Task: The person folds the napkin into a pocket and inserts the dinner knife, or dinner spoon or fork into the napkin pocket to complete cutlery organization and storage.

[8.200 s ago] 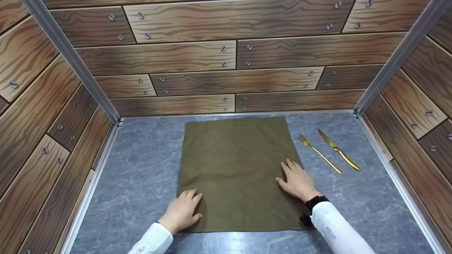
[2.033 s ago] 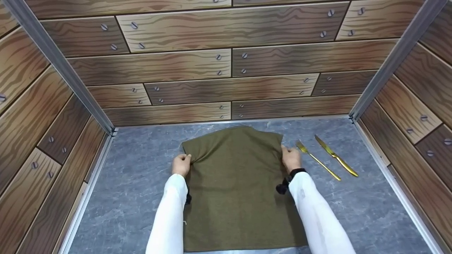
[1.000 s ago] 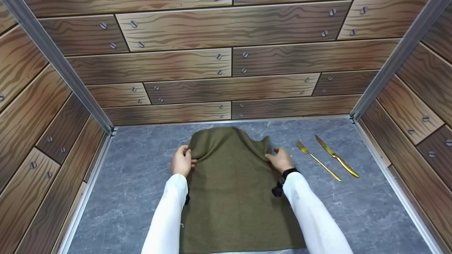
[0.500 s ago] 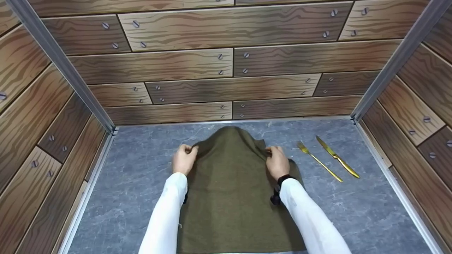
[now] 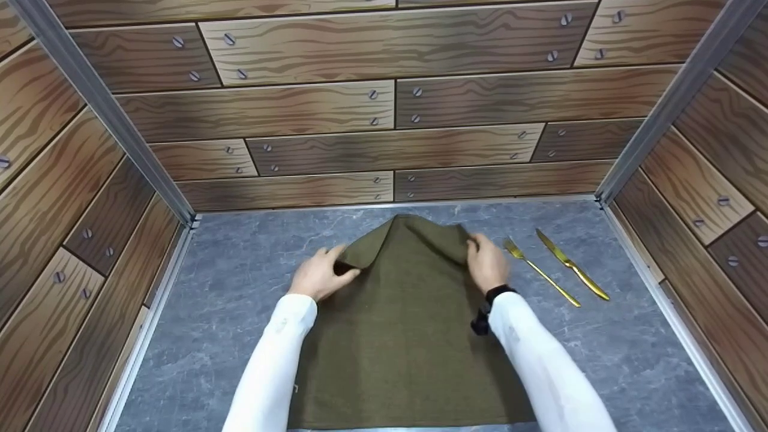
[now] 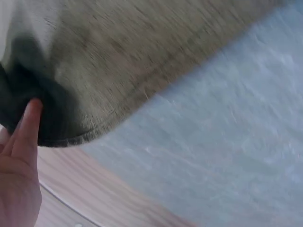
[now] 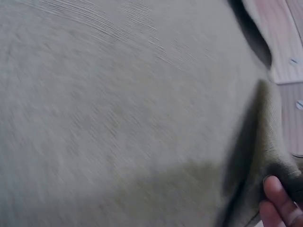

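Note:
A large olive cloth (image 5: 408,336) lies on the grey table, its far part lifted and bunched into a peak between the hands. At the cloth's left edge my left hand (image 5: 318,276) holds the fabric, thumb over it and fingers behind. In the left wrist view, that hand's fingers (image 6: 28,137) reach into a dark fold of the cloth (image 6: 118,52). My right hand (image 5: 489,267) pinches the right edge near the far right corner. Its fingertips (image 7: 277,189) show at a raised fold in the right wrist view.
A gold fork (image 5: 540,273) and a gold knife (image 5: 573,264) lie on the grey marbled table (image 5: 234,300), right of the right hand. Wood-patterned walls with metal frame strips (image 5: 672,102) enclose the back and sides.
Since about eight seconds ago, the hands have gone from resting on the flat cloth to gripping its sides farther back. In the last half second, they have shifted the lifted far edge rightward.

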{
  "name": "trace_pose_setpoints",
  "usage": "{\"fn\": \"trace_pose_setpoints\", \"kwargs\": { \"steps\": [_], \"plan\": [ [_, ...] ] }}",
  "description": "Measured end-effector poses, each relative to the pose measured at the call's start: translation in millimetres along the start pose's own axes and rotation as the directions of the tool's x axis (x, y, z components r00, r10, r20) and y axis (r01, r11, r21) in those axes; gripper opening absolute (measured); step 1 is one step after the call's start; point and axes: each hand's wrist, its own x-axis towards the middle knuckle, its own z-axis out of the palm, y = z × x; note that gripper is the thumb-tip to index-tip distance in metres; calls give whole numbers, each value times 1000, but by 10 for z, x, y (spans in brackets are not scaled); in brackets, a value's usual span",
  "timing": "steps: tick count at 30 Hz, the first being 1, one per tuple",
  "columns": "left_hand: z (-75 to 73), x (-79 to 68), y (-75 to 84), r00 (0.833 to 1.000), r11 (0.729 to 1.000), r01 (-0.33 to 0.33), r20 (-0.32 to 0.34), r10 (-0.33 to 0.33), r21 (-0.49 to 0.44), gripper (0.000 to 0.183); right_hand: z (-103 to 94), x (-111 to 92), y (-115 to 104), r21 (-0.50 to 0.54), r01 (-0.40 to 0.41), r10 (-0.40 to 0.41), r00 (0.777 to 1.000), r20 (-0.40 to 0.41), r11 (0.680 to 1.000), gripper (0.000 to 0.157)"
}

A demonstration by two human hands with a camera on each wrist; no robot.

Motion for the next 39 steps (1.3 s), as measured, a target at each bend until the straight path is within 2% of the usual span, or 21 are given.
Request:
{"fn": "trace_pose_setpoints", "kwargs": {
  "steps": [2,4,7,10,15,17,21,23,26,29,32,36,39],
  "plan": [
    [2,-16,-8,999,995,-45,-4,45,87,55,-94,41,17,15,-27,27,1000,-6,1000,33],
    [19,-23,-14,996,985,-69,-42,77,159,34,-177,64,29,19,-56,56,998,13,998,37],
    [31,-23,-15,989,977,-59,-118,84,204,13,-276,81,50,23,-81,80,996,43,996,41],
    [-5,-4,-11,984,985,-17,-174,47,171,12,-353,97,65,23,-65,64,997,37,998,39],
    [-158,38,-11,974,995,57,-224,-39,76,22,-450,166,72,6,18,-18,1000,-23,1000,31],
    [-230,51,-9,971,997,74,-230,-66,26,26,-488,190,67,33,22,-22,1000,-12,999,32],
    [-368,67,-10,975,989,119,-179,-133,-86,28,-552,208,55,91,-5,3,1000,28,996,36],
    [-430,73,-20,977,982,146,-141,-162,-119,34,-573,209,56,72,-12,10,999,35,997,32],
    [-507,79,-45,977,977,166,-114,-181,-134,41,-596,215,55,5,14,-14,1000,1,1000,29],
    [-568,80,-66,978,972,148,-117,-171,-181,40,-618,236,57,-17,35,-35,999,-38,999,29],
    [-624,74,-74,976,947,142,-117,-182,-287,38,-647,266,59,26,31,-30,999,-46,999,28],
    [-698,68,-87,972,908,159,-99,-212,-388,37,-700,297,61,99,1,0,1000,-8,995,29],
    [-752,69,-120,974,914,166,-81,-210,-370,37,-747,317,63,139,-25,21,999,35,990,30]
  ]
}}
